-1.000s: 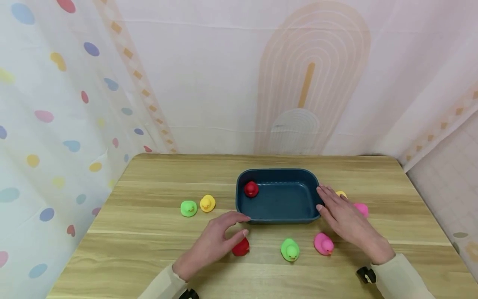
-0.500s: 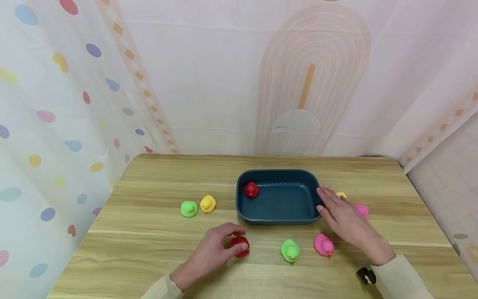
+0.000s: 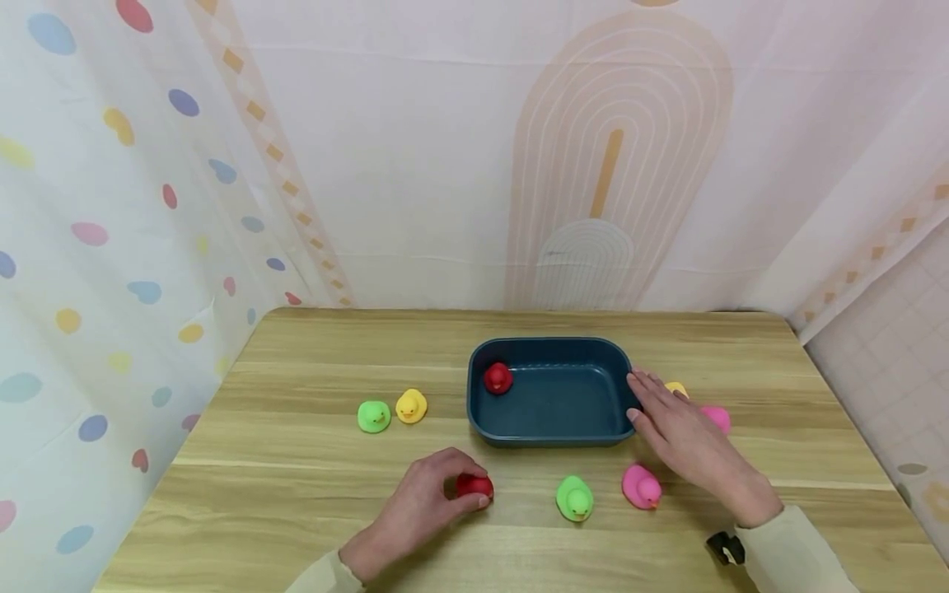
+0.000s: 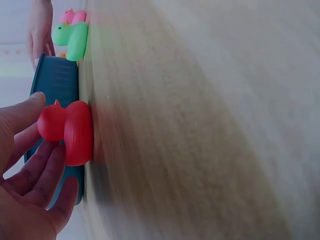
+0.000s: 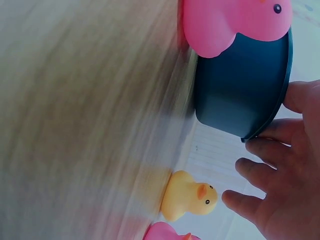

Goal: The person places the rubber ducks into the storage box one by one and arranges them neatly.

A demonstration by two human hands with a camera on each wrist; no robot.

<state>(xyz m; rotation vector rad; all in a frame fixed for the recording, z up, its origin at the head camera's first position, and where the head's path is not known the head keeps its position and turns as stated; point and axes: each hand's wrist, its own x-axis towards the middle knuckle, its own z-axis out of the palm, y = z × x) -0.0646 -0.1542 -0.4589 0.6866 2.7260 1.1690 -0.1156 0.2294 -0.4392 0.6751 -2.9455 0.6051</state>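
My left hand (image 3: 418, 504) is at a red rubber duck (image 3: 473, 486) in front of the blue bin, thumb on one side and fingers curled on the other. In the left wrist view the red duck (image 4: 76, 132) still stands on the tabletop, its head between thumb and fingers. The dark blue bin (image 3: 549, 440) has another red duck (image 3: 497, 378) in its left end. My right hand (image 3: 685, 441) rests with extended fingers against the bin's right rim. Near it is a pink duck (image 3: 641, 487), and a yellow duck (image 5: 187, 196) shows below the fingers in the right wrist view.
A green duck (image 3: 374, 417) and a yellow duck (image 3: 411, 406) sit left of the bin. Another green duck (image 3: 575, 499) stands in front of it. A second pink duck (image 3: 717, 418) is partly hidden behind my right hand. A patterned curtain (image 3: 415, 165) hangs behind the wooden table (image 3: 296, 362).
My left hand has come down from the bin's front left corner to the red duck, and its thumb and fingers have closed in around it. My right hand has stayed on the rim.
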